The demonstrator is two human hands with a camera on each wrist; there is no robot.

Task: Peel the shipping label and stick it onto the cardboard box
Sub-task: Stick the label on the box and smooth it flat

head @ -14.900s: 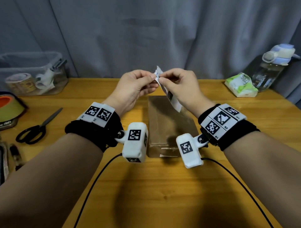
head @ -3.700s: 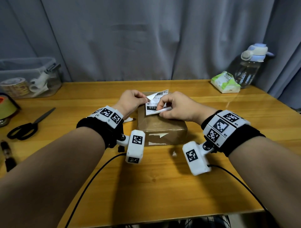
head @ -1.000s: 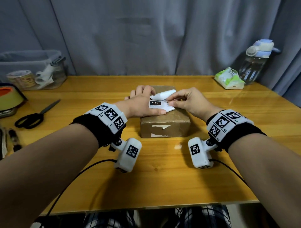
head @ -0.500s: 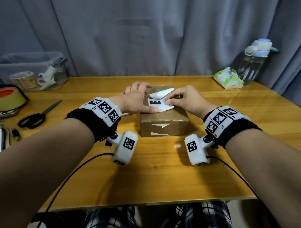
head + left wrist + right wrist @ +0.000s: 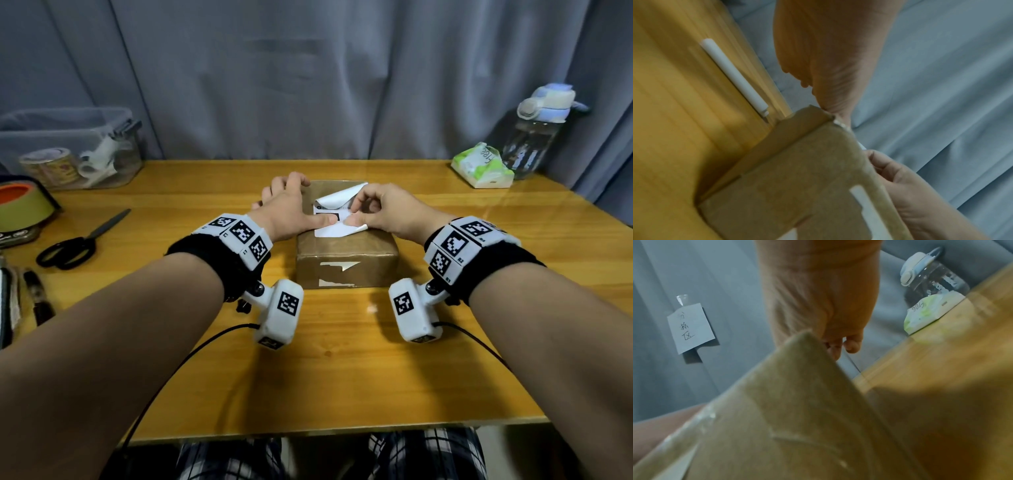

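A brown cardboard box (image 5: 346,260) sits mid-table, also seen in the wrist views (image 5: 797,186) (image 5: 787,418). The white shipping label (image 5: 329,231) lies partly flat on its top, printed side up. A blank white flap (image 5: 339,198) curls up over its far part. My left hand (image 5: 291,212) rests on the box's left side, its thumb pressing the label's left edge flat. My right hand (image 5: 356,217) pinches the label's loose part between thumb and forefinger over the box top. The box hides both sets of fingertips in the wrist views.
Scissors (image 5: 78,240) and tape rolls (image 5: 24,205) lie at the left, near a clear bin (image 5: 68,147). A tissue pack (image 5: 481,166) and water bottle (image 5: 534,130) stand at the back right. A white pen (image 5: 735,78) lies left of the box. Cables trail toward the table's front edge.
My left hand has drawn back to the left, leaving only its thumb on the label. My right hand has moved left onto the label, and the white flap stands higher.
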